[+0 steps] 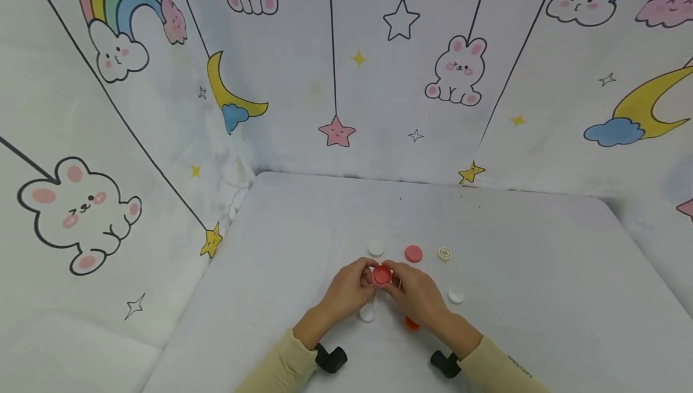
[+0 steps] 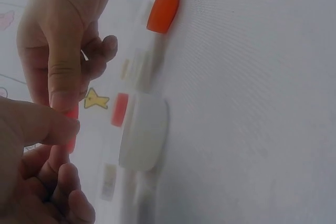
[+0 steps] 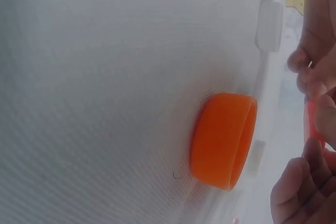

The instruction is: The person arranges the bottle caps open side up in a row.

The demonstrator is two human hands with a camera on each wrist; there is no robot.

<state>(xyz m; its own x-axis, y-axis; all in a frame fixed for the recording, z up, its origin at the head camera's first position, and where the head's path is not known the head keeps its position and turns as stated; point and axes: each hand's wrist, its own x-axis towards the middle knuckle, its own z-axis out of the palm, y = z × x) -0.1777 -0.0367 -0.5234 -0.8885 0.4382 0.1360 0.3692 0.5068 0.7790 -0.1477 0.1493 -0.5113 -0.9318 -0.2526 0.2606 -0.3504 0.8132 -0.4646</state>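
Note:
Both hands hold a red bottle cap (image 1: 382, 275) between them above the table, its ringed hollow side facing up toward the head camera. My left hand (image 1: 346, 289) pinches its left edge with thumb and fingers. On the opposite edge, my right hand (image 1: 418, 294) pinches it the same way. In the left wrist view, the thumbs overlap the red cap (image 2: 72, 139), so only slivers show. A white cap (image 1: 367, 313) lies just below the left hand. Partly hidden under the right hand is an orange cap (image 1: 412, 324), seen whole in the right wrist view (image 3: 223, 141).
Beyond the hands lie a white cap (image 1: 376, 248), a pinkish-red cap (image 1: 414, 253) and a cream cap with a pattern (image 1: 444, 254). Another white cap (image 1: 455, 296) sits right of the right hand. The white table (image 1: 541, 260) meets a printed cloth backdrop (image 1: 303, 80).

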